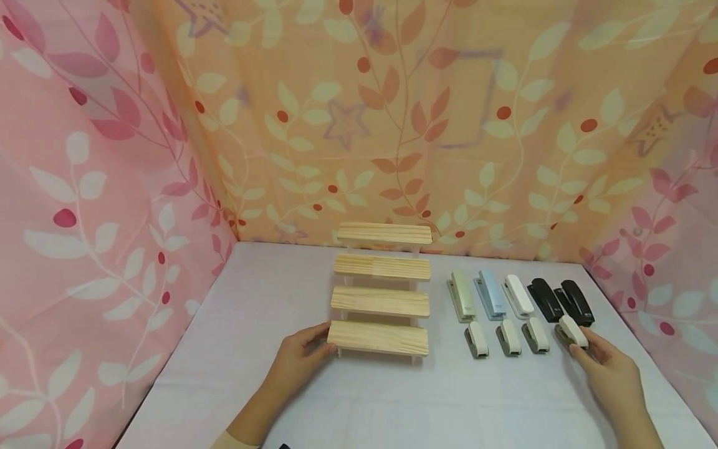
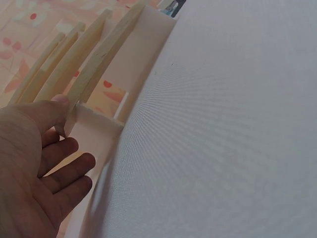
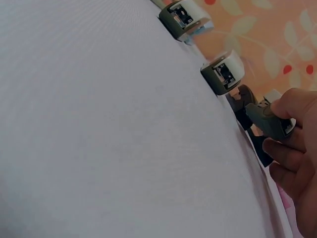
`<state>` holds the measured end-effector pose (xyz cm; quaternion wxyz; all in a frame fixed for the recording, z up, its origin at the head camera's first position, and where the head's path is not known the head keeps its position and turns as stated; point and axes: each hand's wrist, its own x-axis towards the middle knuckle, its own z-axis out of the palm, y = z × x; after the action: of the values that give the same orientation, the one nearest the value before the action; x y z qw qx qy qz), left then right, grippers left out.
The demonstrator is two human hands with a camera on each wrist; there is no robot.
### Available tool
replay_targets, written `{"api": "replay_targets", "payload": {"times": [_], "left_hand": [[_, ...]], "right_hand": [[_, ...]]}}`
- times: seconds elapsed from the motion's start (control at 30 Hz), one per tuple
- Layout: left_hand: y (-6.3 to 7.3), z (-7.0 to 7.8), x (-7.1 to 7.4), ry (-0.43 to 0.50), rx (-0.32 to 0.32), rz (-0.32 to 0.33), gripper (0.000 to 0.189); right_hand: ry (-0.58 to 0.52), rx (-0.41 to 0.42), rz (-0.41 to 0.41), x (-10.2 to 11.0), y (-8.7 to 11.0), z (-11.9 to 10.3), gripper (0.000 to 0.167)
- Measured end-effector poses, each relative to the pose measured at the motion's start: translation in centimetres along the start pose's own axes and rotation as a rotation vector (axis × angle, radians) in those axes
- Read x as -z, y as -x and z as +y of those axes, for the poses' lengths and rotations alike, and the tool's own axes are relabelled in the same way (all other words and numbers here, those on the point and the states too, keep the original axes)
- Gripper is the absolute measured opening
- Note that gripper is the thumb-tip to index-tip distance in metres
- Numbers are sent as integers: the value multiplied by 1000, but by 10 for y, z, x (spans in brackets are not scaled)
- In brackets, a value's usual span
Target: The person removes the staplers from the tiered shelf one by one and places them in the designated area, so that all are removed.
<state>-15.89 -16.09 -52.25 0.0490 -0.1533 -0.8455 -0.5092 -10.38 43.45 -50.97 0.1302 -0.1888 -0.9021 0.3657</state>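
A four-step wooden display rack (image 1: pixel 378 337) with white supports stands mid-table. My left hand (image 1: pixel 294 362) grips the left end of its lowest plank. In the left wrist view the thumb lies against the end of that plank (image 2: pixel 94 74), the other fingers loosely bent below. At the right, my right hand (image 1: pixel 614 374) pinches a small white-and-grey stapler (image 1: pixel 572 330) between thumb and fingers. The right wrist view shows this stapler (image 3: pixel 270 121) tilted, its grey base facing the camera. It overlaps the front of a black stapler in the head view.
Behind stands a row of larger staplers: green (image 1: pixel 462 298), blue (image 1: pixel 491 295), white (image 1: pixel 519 297) and two black ones (image 1: pixel 545 300). Several small white-and-grey staplers (image 1: pixel 508 338) line up in front. Floral curtains (image 1: pixel 348 156) enclose the white-covered table (image 1: pixel 392 405) at the back and sides.
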Motion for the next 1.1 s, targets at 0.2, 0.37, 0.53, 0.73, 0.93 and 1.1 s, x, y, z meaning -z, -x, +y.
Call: {"api": "replay_targets", "payload": {"times": [0.2, 0.37, 0.53, 0.73, 0.93, 1.1], "left_hand": [[-1, 1, 0, -2, 7, 3, 52], [0, 3, 1, -11, 7, -3, 52], [0, 3, 1, -12, 2, 0, 52], [0, 1, 0, -14, -1, 0, 51], [0, 2, 1, -22, 4, -7, 52], [0, 1, 0, -33, 4, -9, 52]], "right_hand": [[48, -36, -22, -1, -7, 9, 65], [61, -27, -28, -3, -9, 13, 65], [70, -20, -39, -4, -10, 14, 68], [95, -25, -52, -2, -9, 12, 68], [166, 4, -59, 1, -10, 13, 71], [199, -15, -81, 1, -11, 16, 76]]}}
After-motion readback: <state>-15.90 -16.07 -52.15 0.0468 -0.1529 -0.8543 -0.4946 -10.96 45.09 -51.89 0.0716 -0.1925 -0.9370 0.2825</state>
